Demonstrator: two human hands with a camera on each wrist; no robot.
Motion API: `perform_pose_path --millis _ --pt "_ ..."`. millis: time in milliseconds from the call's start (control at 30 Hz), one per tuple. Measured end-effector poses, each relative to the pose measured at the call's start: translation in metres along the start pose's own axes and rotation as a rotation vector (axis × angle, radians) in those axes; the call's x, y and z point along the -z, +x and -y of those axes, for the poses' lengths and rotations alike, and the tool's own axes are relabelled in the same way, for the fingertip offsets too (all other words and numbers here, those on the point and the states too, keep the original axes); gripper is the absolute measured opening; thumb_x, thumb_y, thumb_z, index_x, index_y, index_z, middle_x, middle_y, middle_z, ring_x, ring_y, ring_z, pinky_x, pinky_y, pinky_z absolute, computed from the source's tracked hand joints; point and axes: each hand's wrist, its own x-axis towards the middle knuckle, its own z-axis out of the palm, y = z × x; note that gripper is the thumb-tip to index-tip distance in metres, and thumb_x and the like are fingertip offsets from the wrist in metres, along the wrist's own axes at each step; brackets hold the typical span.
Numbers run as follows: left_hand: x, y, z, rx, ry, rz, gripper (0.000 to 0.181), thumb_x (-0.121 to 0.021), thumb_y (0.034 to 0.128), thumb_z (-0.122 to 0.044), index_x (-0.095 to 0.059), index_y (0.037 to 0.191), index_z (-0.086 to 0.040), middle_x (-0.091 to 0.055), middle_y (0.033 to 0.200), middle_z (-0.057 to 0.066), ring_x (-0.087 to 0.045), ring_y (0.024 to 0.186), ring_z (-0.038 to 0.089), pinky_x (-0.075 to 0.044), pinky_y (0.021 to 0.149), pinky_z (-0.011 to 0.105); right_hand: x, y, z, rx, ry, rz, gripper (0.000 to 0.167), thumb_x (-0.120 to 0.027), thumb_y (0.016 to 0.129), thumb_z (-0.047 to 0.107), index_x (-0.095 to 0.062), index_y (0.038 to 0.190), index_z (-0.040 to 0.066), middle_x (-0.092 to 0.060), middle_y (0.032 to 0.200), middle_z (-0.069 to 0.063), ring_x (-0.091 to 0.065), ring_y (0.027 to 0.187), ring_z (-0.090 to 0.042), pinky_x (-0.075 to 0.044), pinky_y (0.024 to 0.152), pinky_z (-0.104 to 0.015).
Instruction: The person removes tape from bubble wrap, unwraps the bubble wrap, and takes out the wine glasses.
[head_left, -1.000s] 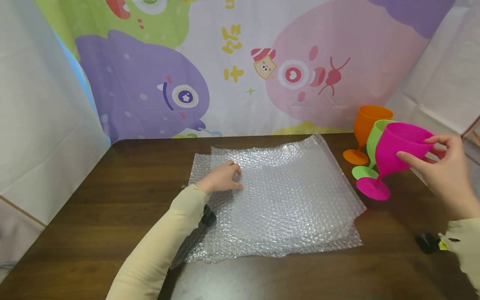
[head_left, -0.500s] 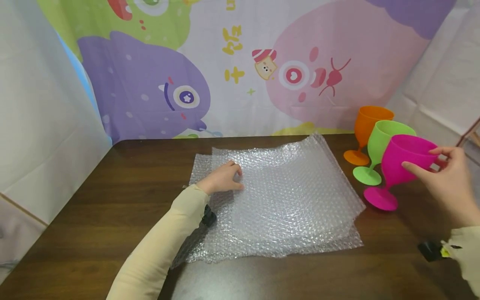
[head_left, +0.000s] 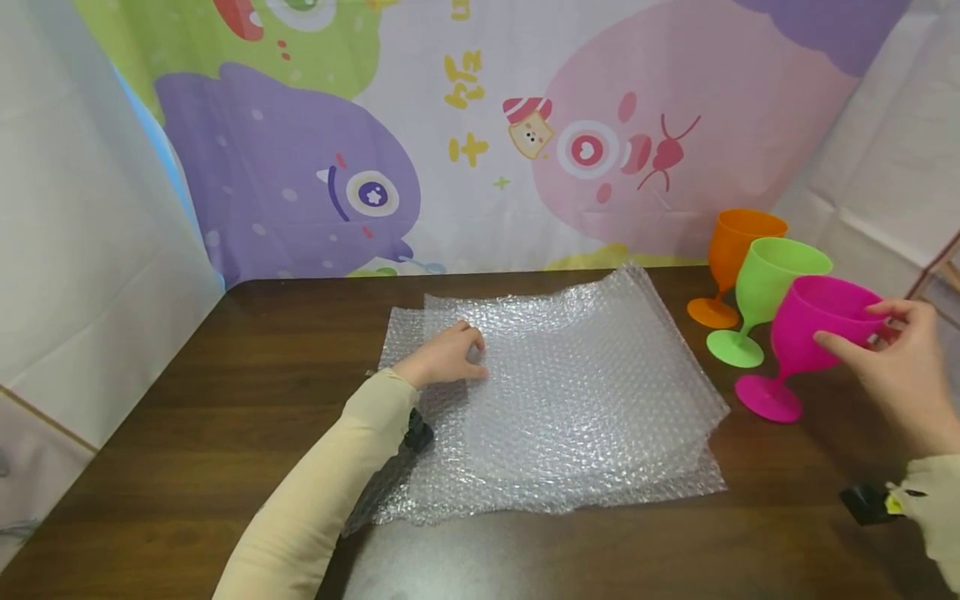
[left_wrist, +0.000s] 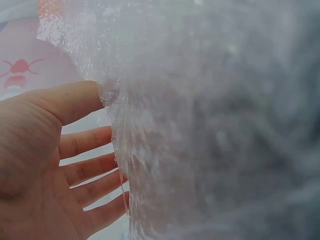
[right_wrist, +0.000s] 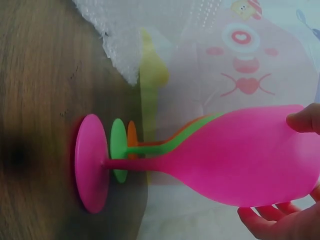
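My right hand grips a pink goblet by the bowl near its rim, thumb on one side and fingers on the other. In the right wrist view the pink goblet has its foot at the wood surface, upright. Just behind it stand a green goblet and an orange goblet, in a row. My left hand rests at the left part of the bubble wrap. In the left wrist view the left hand's fingers are spread, their tips meeting or hidden by the wrap's edge.
The bubble wrap sheets lie layered on a dark wooden table, their right corner near the goblets. A cartoon-printed cloth hangs along the back edge. White panels stand at both sides.
My right hand has brought the pink goblet down and slightly right, uncovering the green goblet behind it. The left hand and the bubble wrap stay in place.
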Motion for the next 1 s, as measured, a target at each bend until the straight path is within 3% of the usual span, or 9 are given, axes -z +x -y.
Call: perform_pose_path --millis 200,333,433,733,833,933,1000 --pt "0.001 0.000 0.001 -0.004 0.001 -0.006 0.043 -0.067 0.0806 -0.033 -0.054 0.112 -0.007 -0.049 0.113 0.009 -0.051 0.098 0.023 -0.043 0.085 0.039 0.000 0.020 -0.041 0.032 0.035 -0.007 0.072 -0.077 0.071 0.014 -0.031 0.124 0.029 -0.037 0.105 0.014 -0.048 0.087 0.003 -0.041 0.063 -0.004" --pt "0.002 0.000 0.000 -0.006 0.008 -0.006 0.043 -0.067 0.0806 -0.034 -0.054 0.112 -0.008 -0.049 0.112 0.008 -0.051 0.096 0.022 -0.043 0.084 0.038 0.000 0.030 -0.061 0.042 0.131 0.003 0.078 -0.077 0.069 0.006 -0.029 0.127 0.026 -0.039 0.112 0.010 -0.050 0.095 -0.001 -0.044 0.067 -0.005" --pt "0.002 0.000 0.000 -0.008 0.012 -0.002 0.043 -0.067 0.0810 -0.034 -0.054 0.113 -0.007 -0.049 0.113 0.008 -0.051 0.097 0.023 -0.043 0.085 0.039 -0.001 0.033 -0.070 0.047 0.203 0.000 0.082 -0.076 0.067 -0.001 -0.027 0.128 0.024 -0.037 0.119 0.007 -0.050 0.102 -0.004 -0.044 0.071 -0.005" --pt "0.001 -0.002 0.000 0.006 0.006 0.003 0.043 -0.066 0.0819 -0.034 -0.054 0.114 -0.007 -0.048 0.119 0.010 -0.050 0.104 0.025 -0.042 0.088 0.040 -0.001 0.036 -0.076 0.049 0.249 -0.016 0.092 -0.076 0.066 -0.004 -0.020 0.132 0.027 -0.030 0.128 0.006 -0.041 0.116 -0.007 -0.041 0.080 -0.005" --pt "0.001 -0.002 -0.001 0.013 -0.005 0.013 0.044 -0.065 0.0825 -0.033 -0.055 0.116 -0.007 -0.047 0.122 0.011 -0.049 0.108 0.026 -0.042 0.091 0.040 0.001 0.028 -0.060 0.046 0.139 -0.044 0.090 -0.076 0.069 0.005 -0.020 0.134 0.031 -0.027 0.132 0.010 -0.032 0.123 -0.006 -0.038 0.086 -0.006" --pt "0.004 -0.003 -0.003 0.011 -0.016 0.018 0.045 -0.065 0.0830 -0.032 -0.056 0.117 -0.005 -0.046 0.126 0.014 -0.048 0.113 0.029 -0.040 0.094 0.042 0.001 0.006 -0.012 0.022 0.042 -0.100 0.082 -0.073 0.074 0.013 -0.022 0.135 0.031 -0.024 0.137 0.010 -0.022 0.129 -0.005 -0.029 0.099 -0.011" --pt "0.007 -0.004 -0.003 0.007 -0.024 0.020 0.046 -0.064 0.0834 -0.031 -0.056 0.119 -0.004 -0.045 0.128 0.015 -0.046 0.116 0.030 -0.040 0.095 0.042 0.001 -0.012 0.030 0.024 0.042 -0.138 0.076 -0.070 0.075 0.013 -0.026 0.135 0.027 -0.024 0.139 0.009 -0.020 0.131 -0.005 -0.022 0.105 -0.016"
